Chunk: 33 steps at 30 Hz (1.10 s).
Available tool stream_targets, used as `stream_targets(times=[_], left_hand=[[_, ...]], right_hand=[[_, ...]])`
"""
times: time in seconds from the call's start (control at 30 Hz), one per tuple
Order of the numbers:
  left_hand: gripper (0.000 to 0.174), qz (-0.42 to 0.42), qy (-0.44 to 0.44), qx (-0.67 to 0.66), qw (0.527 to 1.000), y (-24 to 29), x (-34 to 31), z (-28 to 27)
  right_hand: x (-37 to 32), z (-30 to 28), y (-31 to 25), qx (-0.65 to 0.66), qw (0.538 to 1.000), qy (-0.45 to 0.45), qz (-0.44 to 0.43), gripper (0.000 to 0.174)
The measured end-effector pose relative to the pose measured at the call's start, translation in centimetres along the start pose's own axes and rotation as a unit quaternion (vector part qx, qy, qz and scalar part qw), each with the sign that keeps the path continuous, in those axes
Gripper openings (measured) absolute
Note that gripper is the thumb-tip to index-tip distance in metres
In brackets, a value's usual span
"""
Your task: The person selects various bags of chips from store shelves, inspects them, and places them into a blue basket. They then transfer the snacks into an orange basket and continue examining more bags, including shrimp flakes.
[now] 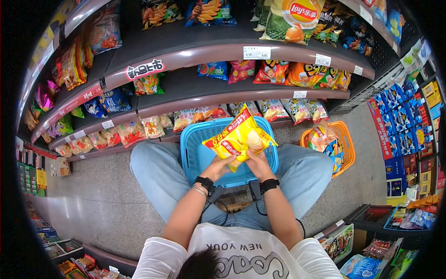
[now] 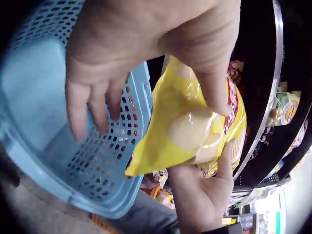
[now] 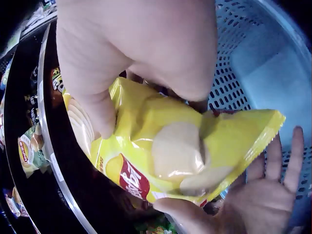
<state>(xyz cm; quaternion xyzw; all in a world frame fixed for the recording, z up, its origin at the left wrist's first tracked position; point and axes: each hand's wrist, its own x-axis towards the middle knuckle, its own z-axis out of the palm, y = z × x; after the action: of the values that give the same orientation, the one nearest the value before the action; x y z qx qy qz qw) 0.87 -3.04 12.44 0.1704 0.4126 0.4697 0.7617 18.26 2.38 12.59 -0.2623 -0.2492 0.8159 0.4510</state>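
A yellow Lay's potato chip bag (image 1: 239, 141) is held tilted above a blue plastic basket (image 1: 186, 156), which stands between the person's bent legs. My right hand (image 1: 259, 165) grips the bag at its lower right, with the thumb (image 3: 100, 114) on the front face and the fingers partly hidden behind it. My left hand (image 1: 219, 168) is at the bag's lower left. Its thumb (image 2: 214, 90) touches the bag, while the other fingers (image 3: 275, 161) are straight and spread apart from it. In the head view the basket's visible floor is bare blue plastic.
Snack shelves (image 1: 186, 97) with several rows of bags curve across the front. An orange basket (image 1: 351, 156) containing snack bags stands beyond the right knee. Blue and yellow packages (image 1: 399, 116) stand at the far right. More goods (image 1: 367, 265) lie behind on the right.
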Motion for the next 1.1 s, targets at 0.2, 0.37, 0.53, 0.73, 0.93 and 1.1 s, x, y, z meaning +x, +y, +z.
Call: stream_targets(times=[0.2,0.37,0.53,0.73,0.93,1.1], left_hand=[[0.055,0.161,0.065,0.064,0.983,2.3,0.1,-0.4],[0.063,0.27,0.21,0.251,0.906,4.1,0.3,-2.1],[0.068,0.283,0.215,0.393,0.848,6.6,-1.7,0.0],[0.064,0.23,0.136,0.509,0.819,7.0,-1.9,-1.4],[0.056,0.18,0.043,0.47,0.863,6.6,-1.7,-1.5],[0.054,0.185,0.071,0.238,0.951,6.9,-1.1,-1.2]], right_hand=[[0.2,-1.5,-2.3,-0.136,0.987,0.043,0.068,0.053],[-0.1,-2.7,-3.3,-0.139,0.962,0.234,-0.04,0.051],[0.7,-2.2,-3.3,-0.405,0.892,0.143,-0.139,0.074],[0.4,-2.7,-2.5,-0.668,0.722,0.085,-0.161,0.105],[0.2,-2.3,-2.0,-0.543,0.836,-0.062,0.048,0.097],[0.1,0.0,-1.4,-0.397,0.913,-0.065,0.072,0.077]])
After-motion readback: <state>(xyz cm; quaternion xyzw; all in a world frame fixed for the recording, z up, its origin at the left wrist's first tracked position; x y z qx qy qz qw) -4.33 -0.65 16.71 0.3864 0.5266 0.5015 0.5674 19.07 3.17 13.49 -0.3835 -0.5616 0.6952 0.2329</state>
